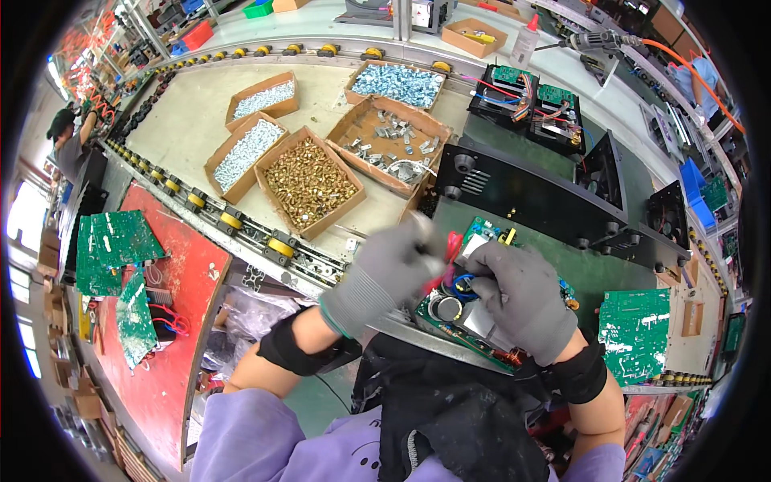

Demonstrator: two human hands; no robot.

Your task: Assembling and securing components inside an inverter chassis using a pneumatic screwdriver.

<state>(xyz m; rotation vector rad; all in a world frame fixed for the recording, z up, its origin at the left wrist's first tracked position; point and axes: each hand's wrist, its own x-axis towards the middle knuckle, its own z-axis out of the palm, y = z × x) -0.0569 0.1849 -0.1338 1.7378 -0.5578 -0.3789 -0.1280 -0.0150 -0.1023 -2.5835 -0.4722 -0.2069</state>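
A: Entry, head view. Where is the work piece?

B: A green circuit board (470,309) lies at the near edge of the desk (201,112), under both hands. It carries a round silver capacitor (442,306), a grey metal block and blue wires (463,285).

A: Left hand?

B: Left hand (384,277), grey knit glove, black wrist band. It is blurred; fingers curled over the board's upper left corner, closed about something with red handles (452,245), likely small cutters. Exact grip not resolvable.

A: Right hand?

B: Right hand (518,293), same glove, fingers bent inward and pinching at the blue wires on the board. Hands nearly touching at the fingertips.

A: Surroundings?

B: Just behind the board, a black metal chassis (530,193) with feet upward. Beyond that, two open black units with green boards and coloured wiring (534,100). To the left on the desk, cardboard boxes: brass fittings (309,183), silver screws (245,154), more silver screws (263,98), mixed metal brackets (389,145), zinc parts (399,83). A roller rail with yellow wheels (233,218) edges the desk. Lower left, a red bench (173,321) holds spare green boards (112,245). Another bare green board (634,329) lies to the right.
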